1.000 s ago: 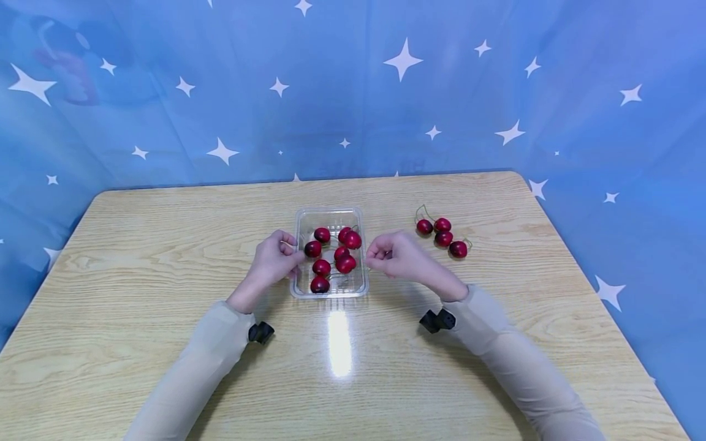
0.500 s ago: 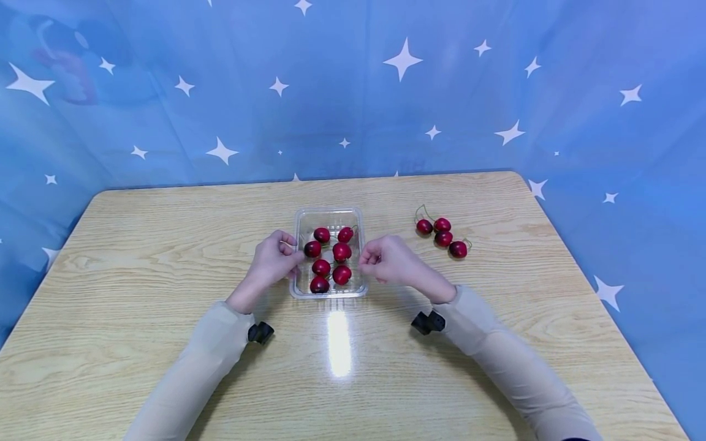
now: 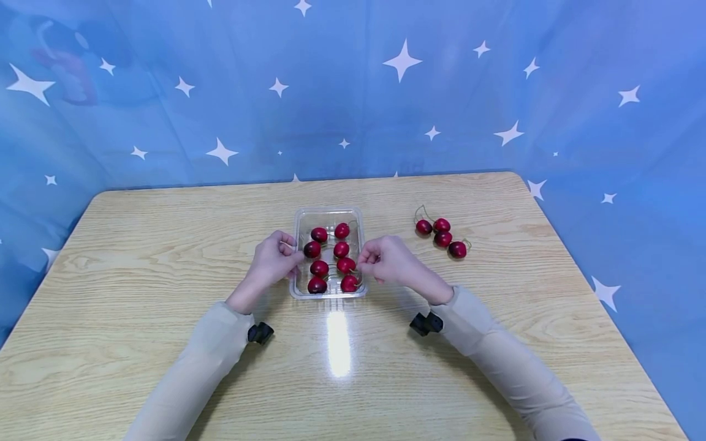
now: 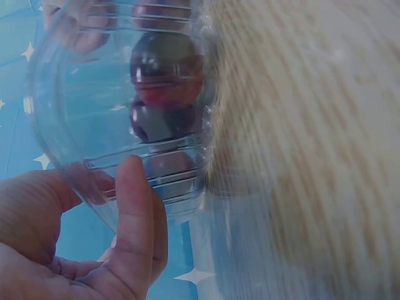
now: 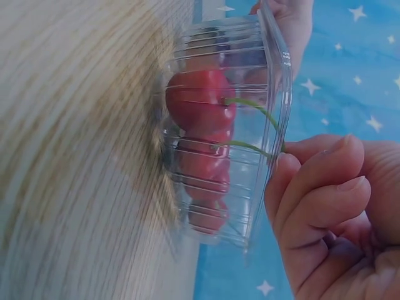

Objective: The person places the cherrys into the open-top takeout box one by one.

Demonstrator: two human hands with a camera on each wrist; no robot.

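A clear plastic container (image 3: 328, 296) stands on the table with several dark red cherries (image 3: 317, 285) inside, lined up in two columns. At its left side my left hand (image 3: 273, 257) pinches the wall near the rim, thumb on one face and fingers on the other. My right hand (image 3: 390, 260) is at the right rim. In the right wrist view its thumb and index finger pinch green stems (image 5: 250, 147) that run from two cherries (image 5: 200, 100) low in the container. The stem ends are hidden between the fingertips.
Several more cherries (image 3: 443, 239) with stems lie on the wooden table (image 3: 165, 257), right of the container and beyond my right hand. A blue cloth with white stars (image 3: 353, 92) hangs behind the table's far edge.
My right hand has moved slightly left to the rim. The two cherries on its stems have shifted toward the near right corner, and the right column has spread out. My left hand stays put.
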